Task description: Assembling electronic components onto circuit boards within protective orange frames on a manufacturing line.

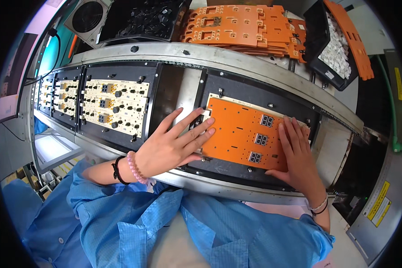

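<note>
An orange cover plate point(239, 131) with three small display windows lies on a circuit board in a black carrier point(254, 94) on the conveyor. My left hand point(172, 145) rests flat with spread fingers, fingertips on the plate's left edge. My right hand point(297, 149) lies flat on the plate's right edge, fingers together and pointing away from me. Neither hand holds anything.
To the left, further black carriers hold cream circuit boards point(116, 107) with components. Behind the conveyor rail point(219, 56) lie a stack of orange plates point(241, 27), a black tray of dark parts point(143, 18), a bin of white parts point(337, 47) and a fan point(87, 18).
</note>
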The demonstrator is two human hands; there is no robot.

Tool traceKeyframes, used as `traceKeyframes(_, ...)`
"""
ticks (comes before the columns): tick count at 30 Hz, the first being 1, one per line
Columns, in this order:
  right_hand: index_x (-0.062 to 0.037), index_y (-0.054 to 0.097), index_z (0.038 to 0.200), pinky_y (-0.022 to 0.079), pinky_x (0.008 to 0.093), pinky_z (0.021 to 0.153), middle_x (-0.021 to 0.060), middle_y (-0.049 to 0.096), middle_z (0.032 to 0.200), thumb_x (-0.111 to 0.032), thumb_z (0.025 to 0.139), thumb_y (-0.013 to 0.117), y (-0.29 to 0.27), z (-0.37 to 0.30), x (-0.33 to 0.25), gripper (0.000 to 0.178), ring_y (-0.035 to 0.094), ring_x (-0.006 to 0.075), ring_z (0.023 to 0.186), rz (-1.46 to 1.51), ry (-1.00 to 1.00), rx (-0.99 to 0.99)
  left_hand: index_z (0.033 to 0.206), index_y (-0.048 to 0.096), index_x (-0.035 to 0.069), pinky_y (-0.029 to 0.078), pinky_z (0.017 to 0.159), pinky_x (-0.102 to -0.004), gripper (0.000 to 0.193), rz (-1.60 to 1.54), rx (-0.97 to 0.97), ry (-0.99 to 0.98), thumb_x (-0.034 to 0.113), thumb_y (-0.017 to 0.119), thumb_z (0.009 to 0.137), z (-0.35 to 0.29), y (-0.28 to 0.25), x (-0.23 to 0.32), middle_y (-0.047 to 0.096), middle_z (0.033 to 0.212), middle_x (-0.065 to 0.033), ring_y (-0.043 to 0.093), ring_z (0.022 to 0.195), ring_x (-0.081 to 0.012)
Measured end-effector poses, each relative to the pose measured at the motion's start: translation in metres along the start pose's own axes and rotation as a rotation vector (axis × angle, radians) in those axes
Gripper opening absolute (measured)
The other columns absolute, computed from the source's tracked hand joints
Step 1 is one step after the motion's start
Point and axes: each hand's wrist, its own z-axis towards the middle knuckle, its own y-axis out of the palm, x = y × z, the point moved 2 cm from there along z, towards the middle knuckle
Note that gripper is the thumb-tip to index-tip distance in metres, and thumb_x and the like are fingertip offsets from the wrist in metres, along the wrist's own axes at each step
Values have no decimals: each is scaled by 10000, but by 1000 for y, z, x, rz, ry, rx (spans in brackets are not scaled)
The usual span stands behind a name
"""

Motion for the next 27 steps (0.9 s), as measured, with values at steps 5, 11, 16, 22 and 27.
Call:
traceKeyframes(5, -51, 193, 1624, 167, 544, 1267, 160, 170, 1694, -392, 686, 876, -3, -16, 3, 1209, 162, 396, 1560, 76, 15, 36, 1543, 425, 58, 289, 1216, -531, 776, 30, -5, -1, 430, 663, 905, 1, -1, 8, 374, 1635, -55, 322, 1512, -318)
traceKeyframes(11, -27, 217, 1615, 160, 518, 1268, 170, 224, 1680, -383, 894, 701, 9, -41, 4, 938, 207, 335, 1561, -81, 146, 110, 1559, 404, 49, 272, 1216, -534, 770, -12, -34, 2, 499, 574, 958, -4, -4, 7, 371, 1639, -73, 329, 1512, -330)
traceKeyframes(16, -34, 268, 1601, 148, 517, 1268, 147, 266, 1671, -354, 898, 698, 3, -42, 4, 884, 225, 317, 1558, -53, 151, 161, 1560, 397, 44, 256, 1222, -529, 774, 155, -42, 16, 537, 513, 975, 1, -4, 13, 351, 1649, -76, 327, 1513, -328)
traceKeyframes(22, -69, 427, 1529, 121, 643, 1236, 103, 368, 1629, -276, 892, 708, 9, -56, -24, 726, 298, 310, 1529, -142, 58, 150, 1566, 407, 97, 249, 1222, -540, 798, 168, -19, 103, 585, 496, 940, -8, 0, 35, 354, 1643, -93, 316, 1519, -326)
traceKeyframes(27, -99, 451, 1517, 123, 673, 1218, 93, 401, 1610, -293, 880, 736, 7, -54, -29, 725, 311, 306, 1524, -180, 89, 203, 1547, 451, 154, 290, 1199, -534, 699, 2, 8, 68, 496, 580, 951, -8, 5, 40, 394, 1615, -97, 363, 1485, -336)
